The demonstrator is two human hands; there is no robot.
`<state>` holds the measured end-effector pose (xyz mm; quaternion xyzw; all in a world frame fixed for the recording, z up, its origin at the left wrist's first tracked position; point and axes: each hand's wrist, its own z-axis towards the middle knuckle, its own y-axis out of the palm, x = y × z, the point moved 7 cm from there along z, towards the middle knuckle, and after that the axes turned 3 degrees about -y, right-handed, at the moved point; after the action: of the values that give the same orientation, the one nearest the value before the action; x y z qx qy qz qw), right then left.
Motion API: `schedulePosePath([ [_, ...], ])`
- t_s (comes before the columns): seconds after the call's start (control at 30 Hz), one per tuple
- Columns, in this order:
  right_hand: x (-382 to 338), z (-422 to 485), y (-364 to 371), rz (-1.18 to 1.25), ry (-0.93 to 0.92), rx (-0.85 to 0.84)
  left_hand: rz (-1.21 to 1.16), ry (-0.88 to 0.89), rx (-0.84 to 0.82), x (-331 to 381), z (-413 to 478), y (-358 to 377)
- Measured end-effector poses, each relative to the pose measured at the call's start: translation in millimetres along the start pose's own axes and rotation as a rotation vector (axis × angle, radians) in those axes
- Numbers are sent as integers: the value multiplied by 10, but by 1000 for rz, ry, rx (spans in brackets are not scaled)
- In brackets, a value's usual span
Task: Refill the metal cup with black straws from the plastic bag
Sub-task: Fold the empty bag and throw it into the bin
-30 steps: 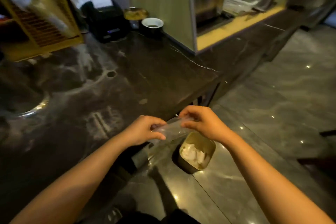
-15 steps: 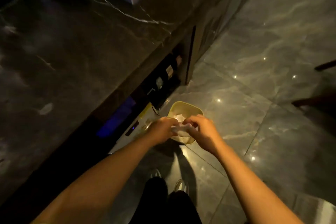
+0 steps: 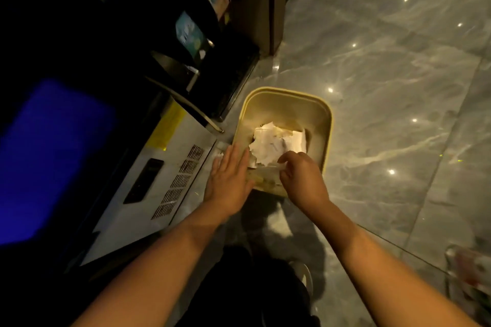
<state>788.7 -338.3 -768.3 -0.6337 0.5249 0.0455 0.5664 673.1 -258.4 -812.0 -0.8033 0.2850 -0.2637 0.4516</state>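
A clear, crumpled plastic bag (image 3: 265,176) hangs over the near rim of a cream waste bin (image 3: 325,114) on the floor. My right hand (image 3: 301,180) pinches the bag's right end above the bin. To the left, my left hand (image 3: 228,178) is flat with fingers spread, its palm side against the bag's left end at the bin's near-left corner. White crumpled paper (image 3: 279,145) lies in the bin. No metal cup or black straws are in sight.
A white appliance with vent slots (image 3: 170,183) stands left of the bin under the counter, next to a dark unit with a metal handle (image 3: 186,101). Grey marble floor (image 3: 398,87) spreads to the right. My dark trousers and a shoe (image 3: 303,276) show below.
I have bent down from the counter to the bin on the floor. Both hands carried the empty plastic bag down to it, and my left hand has flattened out.
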Motion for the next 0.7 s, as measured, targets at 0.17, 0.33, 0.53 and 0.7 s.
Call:
schedulePosePath([
  [0.17,515,583,1026,-79,47,-224,-7,17,113,-262,345,434],
  [0.33,723,926,1716,-54,104,-435,-60,87,179,-313,441,538],
  [0.53,785,1000,1856,-106,146,-589,-52,84,142,-326,448,564],
  [0.7,513,736,1542,-63,131,-567,41,49,92,-300,318,360],
])
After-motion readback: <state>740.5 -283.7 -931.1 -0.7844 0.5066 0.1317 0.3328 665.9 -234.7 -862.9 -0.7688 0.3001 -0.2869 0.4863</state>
